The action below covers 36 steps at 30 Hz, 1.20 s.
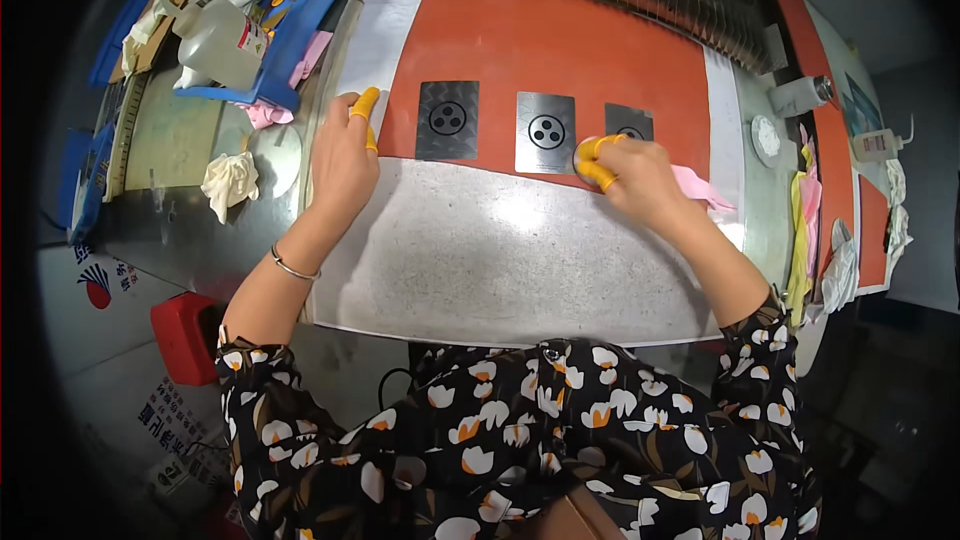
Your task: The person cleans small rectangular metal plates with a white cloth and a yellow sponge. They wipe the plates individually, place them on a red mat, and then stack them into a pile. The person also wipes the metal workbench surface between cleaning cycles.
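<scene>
Rightmost of three thin, rectangular textured grey metal plates (628, 122), each with a round dark three-hole mark, lies on the orange mat (560, 40) at its near edge; right hand (640, 178), orange rubber cots on its fingertips (592, 162), presses a pink cloth (703, 188) over its near corner, fingers curled around the cloth. Left hand (343, 158) rests flat and unclenched, holding nothing, on the speckled grey sheet (490, 250) beside the leftmost plate (447, 120). Risk, as judged: the unclamped plate could skid on the smooth mat under sideways rubbing.

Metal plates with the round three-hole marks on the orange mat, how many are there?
3, in a row: a dark textured plate at left, a shiny silver plate in the middle, and a dark plate partly under the right hand.
</scene>
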Available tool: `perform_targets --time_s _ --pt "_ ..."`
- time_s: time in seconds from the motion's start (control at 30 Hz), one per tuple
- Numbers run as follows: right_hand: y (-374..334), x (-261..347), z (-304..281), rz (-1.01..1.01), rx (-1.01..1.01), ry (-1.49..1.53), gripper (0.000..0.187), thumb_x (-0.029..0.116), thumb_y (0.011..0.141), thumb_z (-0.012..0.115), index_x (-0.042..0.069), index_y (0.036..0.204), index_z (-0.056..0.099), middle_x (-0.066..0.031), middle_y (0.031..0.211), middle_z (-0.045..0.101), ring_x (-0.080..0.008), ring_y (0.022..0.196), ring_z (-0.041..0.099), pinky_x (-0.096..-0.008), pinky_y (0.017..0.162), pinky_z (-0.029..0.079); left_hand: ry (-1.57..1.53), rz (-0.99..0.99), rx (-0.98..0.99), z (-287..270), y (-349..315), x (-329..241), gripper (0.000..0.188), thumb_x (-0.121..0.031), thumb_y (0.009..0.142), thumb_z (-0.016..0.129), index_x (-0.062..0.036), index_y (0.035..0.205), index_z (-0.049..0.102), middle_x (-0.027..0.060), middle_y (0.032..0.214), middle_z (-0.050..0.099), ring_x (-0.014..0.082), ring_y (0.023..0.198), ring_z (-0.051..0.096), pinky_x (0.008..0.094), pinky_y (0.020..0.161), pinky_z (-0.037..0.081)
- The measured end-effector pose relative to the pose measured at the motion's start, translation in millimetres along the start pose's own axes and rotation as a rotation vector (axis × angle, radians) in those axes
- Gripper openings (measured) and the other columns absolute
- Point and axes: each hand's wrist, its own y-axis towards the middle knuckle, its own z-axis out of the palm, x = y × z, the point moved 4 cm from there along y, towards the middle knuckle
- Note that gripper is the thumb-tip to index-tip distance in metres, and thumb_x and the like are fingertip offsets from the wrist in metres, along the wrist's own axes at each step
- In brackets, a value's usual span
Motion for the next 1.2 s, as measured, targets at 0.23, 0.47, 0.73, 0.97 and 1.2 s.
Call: perform_targets --time_s 0.23,0.47,0.73,0.97,1.2 --pt "24 27 22 -0.121 0.072 -0.051 0.004 0.007 0.07 0.058 0.004 0.073 0.058 -0.0142 0.066 0.059 -0.0338 0.062 0.058 -0.0447 0.054 0.045 -0.062 -0.013 -0.009 0 -4 4 0.021 0.007 0.067 0.053 0.0078 0.088 0.055 0.0178 0.115 0.049 0.0366 0.084 0.053 0.0442 0.073 0.043" --pt "32 38 35 -0.183 0.121 -0.069 0.013 0.002 0.068 0.059 0.005 0.08 0.062 -0.0127 0.072 0.061 -0.0309 0.065 0.06 -0.0415 0.057 0.047 -0.018 0.021 -0.03 -3 -2 -2 0.02 0.006 0.069 0.05 0.0077 0.088 0.054 0.0177 0.114 0.049 0.0349 0.084 0.052 0.0433 0.072 0.042" --pt "31 37 31 -0.2 0.179 -0.116 0.019 -0.002 0.063 0.059 0.005 0.08 0.063 -0.013 0.066 0.059 -0.0303 0.062 0.058 -0.0413 0.053 0.046 -0.058 -0.019 0.027 -1 0 -2 0.026 0.006 0.071 0.045 0.0072 0.097 0.053 0.0187 0.116 0.047 0.0385 0.09 0.05 0.0439 0.078 0.04" --pt "35 40 28 -0.276 0.205 -0.094 0.019 -0.001 0.063 0.058 0.005 0.08 0.062 -0.0131 0.064 0.056 -0.0305 0.061 0.057 -0.041 0.054 0.046 0.004 0.009 0.002 -2 -1 -1 0.021 0.004 0.07 0.051 0.0081 0.09 0.055 0.0174 0.115 0.048 0.0342 0.087 0.053 0.0422 0.074 0.041" --pt "29 34 19 -0.207 0.223 -0.1 0.007 0.003 0.067 0.057 0.004 0.073 0.059 -0.0145 0.066 0.058 -0.0313 0.061 0.058 -0.0429 0.052 0.045 -0.019 -0.073 0.079 -2 -1 0 0.033 0.008 0.069 0.045 0.008 0.101 0.053 0.0185 0.117 0.046 0.0384 0.092 0.05 0.043 0.079 0.041"
